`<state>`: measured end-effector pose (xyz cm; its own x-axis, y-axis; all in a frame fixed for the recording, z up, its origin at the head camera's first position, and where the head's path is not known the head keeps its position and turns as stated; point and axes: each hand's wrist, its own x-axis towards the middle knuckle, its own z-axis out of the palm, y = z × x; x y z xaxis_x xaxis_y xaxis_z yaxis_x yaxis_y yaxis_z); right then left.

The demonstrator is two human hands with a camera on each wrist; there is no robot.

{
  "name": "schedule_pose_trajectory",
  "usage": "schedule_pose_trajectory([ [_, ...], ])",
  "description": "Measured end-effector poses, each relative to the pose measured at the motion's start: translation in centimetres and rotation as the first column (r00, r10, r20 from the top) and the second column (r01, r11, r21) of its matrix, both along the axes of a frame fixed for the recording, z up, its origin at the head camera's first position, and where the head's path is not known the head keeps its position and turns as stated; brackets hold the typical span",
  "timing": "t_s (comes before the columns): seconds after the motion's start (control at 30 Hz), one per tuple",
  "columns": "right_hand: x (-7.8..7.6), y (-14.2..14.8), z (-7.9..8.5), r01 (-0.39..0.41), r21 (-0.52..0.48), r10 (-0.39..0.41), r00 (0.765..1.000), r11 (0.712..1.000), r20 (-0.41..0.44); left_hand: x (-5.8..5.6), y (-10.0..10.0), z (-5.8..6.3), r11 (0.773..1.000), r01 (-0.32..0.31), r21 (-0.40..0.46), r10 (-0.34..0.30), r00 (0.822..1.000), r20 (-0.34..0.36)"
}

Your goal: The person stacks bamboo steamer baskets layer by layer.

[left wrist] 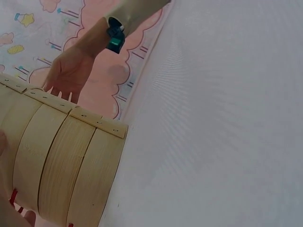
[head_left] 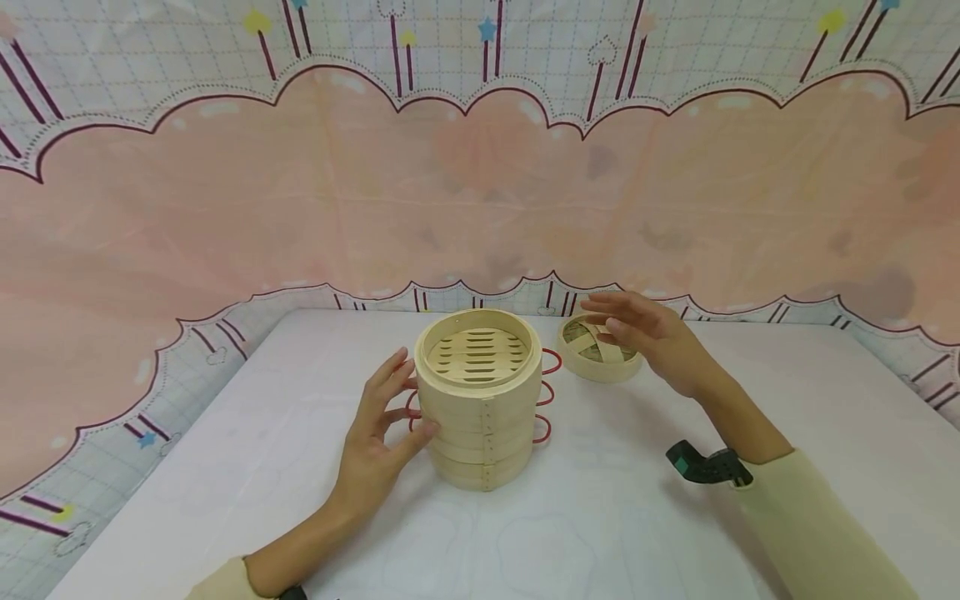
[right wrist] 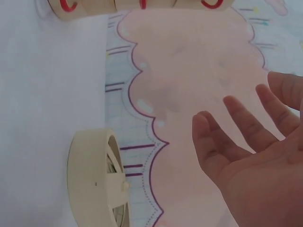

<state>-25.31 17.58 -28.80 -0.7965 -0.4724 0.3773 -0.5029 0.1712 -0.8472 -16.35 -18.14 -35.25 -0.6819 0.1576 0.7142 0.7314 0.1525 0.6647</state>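
Note:
A stack of round bamboo steamer baskets [head_left: 480,417] stands upright on the white table, its slatted top tier uncovered and red loop handles at its sides. My left hand [head_left: 375,433] is at the stack's left side, thumb against the front wall and loosely spread fingers beside the handles. In the left wrist view the steamer stack [left wrist: 61,156] fills the lower left, hiding most of that hand. My right hand [head_left: 656,337] hovers over the woven bamboo lid [head_left: 600,367] with fingers extended and nothing in them. The right wrist view shows the lid [right wrist: 90,175] apart from this hand [right wrist: 265,161].
The lid lies on the white table [head_left: 637,525] behind and to the right of the stack. A patterned pink and white cloth [head_left: 450,208] hangs behind the table. A dark wrist camera [head_left: 708,463] projects from the right sleeve.

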Motion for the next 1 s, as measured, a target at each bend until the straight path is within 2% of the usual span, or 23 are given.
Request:
schedule_pose_trajectory([
  [0.17, -0.3, 0.6, -0.2, 0.073, 0.035, -0.073, 0.997, 0.997, -0.002, -0.1, 0.0, -0.1, 1.0, 0.018, 0.01, -0.018, 1.0, -0.005],
  [0.43, -0.9, 1.7, -1.0, 0.14, 0.029, -0.141, 0.989, 0.99, 0.031, 1.2, 0.9, 2.0, 1.0, 0.02, 0.012, -0.02, 1.0, -0.004],
  [0.53, -1.3, 2.2, -1.4, 0.172, 0.029, -0.173, 0.984, 0.985, 0.05, 1.3, 1.0, 2.3, 1.0, 0.02, 0.012, -0.02, 1.0, -0.004],
  [0.77, -2.0, 3.3, -2.7, 0.32, 0.124, -0.334, 0.936, 0.939, 0.11, 1.2, 1.0, 2.1, 1.0, 0.024, 0.011, -0.023, 1.0, -0.005],
  [0.9, -2.4, 3.7, -3.4, 0.365, 0.117, -0.38, 0.911, 0.924, 0.159, 1.2, 0.9, 2.0, 1.0, 0.022, 0.008, -0.022, 1.0, 0.0],
  [1.0, -2.7, 3.9, -4.0, 0.389, 0.148, -0.411, 0.896, 0.909, 0.169, 1.2, 0.9, 2.0, 1.0, 0.021, 0.005, -0.021, 1.0, 0.0],
])
